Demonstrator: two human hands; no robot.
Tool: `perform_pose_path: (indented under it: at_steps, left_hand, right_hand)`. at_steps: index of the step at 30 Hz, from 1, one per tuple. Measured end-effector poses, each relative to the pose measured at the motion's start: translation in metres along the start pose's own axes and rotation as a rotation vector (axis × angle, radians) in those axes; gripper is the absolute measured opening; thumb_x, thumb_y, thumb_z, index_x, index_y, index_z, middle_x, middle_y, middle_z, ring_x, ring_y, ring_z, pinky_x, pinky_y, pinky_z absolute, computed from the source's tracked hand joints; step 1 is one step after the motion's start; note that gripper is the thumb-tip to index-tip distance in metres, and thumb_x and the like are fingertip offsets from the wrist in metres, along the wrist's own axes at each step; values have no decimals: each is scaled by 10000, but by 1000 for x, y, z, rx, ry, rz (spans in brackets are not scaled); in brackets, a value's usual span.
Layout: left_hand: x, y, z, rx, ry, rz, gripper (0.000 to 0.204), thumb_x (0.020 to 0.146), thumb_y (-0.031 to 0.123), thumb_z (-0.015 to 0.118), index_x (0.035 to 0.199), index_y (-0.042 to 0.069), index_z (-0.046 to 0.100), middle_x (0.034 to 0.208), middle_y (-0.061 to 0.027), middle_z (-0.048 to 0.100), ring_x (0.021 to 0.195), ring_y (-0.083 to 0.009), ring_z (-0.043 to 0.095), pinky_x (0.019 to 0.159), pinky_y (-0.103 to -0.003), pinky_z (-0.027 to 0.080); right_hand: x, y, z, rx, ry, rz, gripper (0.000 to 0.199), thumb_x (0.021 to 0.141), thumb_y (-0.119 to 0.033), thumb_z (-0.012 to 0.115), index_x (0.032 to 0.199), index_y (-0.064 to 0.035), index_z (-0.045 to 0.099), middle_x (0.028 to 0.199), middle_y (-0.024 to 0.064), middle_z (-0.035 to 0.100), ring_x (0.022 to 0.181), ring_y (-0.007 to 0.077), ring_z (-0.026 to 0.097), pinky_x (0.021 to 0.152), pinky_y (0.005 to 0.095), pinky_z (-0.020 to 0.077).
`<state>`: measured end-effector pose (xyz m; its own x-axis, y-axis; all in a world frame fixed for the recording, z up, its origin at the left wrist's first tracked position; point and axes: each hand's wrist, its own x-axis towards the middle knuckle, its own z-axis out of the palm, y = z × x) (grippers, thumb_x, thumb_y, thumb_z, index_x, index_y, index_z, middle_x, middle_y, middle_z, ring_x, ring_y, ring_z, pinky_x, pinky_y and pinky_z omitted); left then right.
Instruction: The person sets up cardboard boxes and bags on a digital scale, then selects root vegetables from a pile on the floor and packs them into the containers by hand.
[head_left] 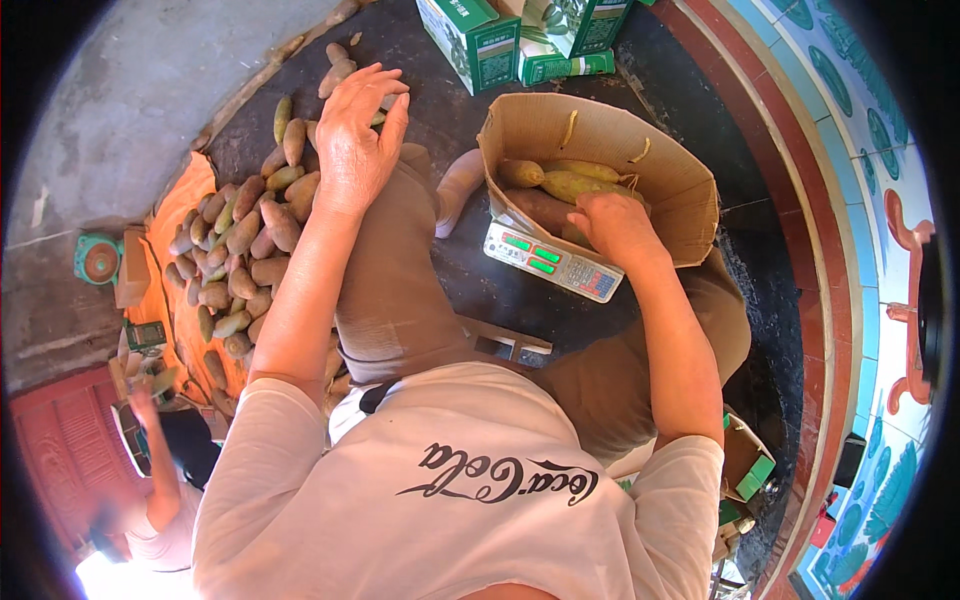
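Note:
My left hand [360,140] hovers beyond my left knee, at the edge of a heap of long reddish-brown and greenish root vegetables [240,235]. Its fingers are stretched and the thumb stands apart; a bit of greenish vegetable shows under them. On a digital scale [552,262] with lit green displays, in front of me, rests an open brown cardboard box [690,205]. Inside it lie several root vegetables [580,186], some yellow-green, some reddish-brown. My right hand [612,222] reaches over the box's near edge, fingers curled on a root vegetable partly hidden beneath it.
Green printed cartons [480,45] stand at the far side. An orange sheet [185,205] lies under the heap, with a green round device [98,258] to its left. Another person [165,500] is at the lower left. A tiled wall [880,130] curves along the right.

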<state>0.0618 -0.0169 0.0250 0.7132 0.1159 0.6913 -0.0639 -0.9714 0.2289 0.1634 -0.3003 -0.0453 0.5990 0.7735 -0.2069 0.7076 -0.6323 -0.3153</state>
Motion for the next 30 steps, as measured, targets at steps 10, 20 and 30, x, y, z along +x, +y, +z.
perform_pose_path:
  at_steps: [10,20,30]
  left_hand:
    - [3,7,3,-8,60,31,89,784,69,640,862,28,643,983,-106,664,1041,-297,593,885,-389,457]
    - [7,21,13,-66,30,29,96,835,96,604,897,35,646,1036,-93,661,1094,-288,571,927,-394,436]
    - [8,26,21,-92,37,32,89,827,95,615,879,33,652,1021,-98,664,1090,-288,575,927,-394,435]
  right_hand:
    - [-1,-2,0,1,86,-56,188,865,-213,567,907,-39,622,833,176,645,845,349,614,747,451,476]
    - [2,1,3,-26,199,-89,167,857,-213,569,849,-49,600,763,168,638,791,338,622,697,449,479]
    - [-1,3,2,-5,220,-59,183,856,-205,576,810,-29,594,794,168,630,778,346,609,688,441,473]
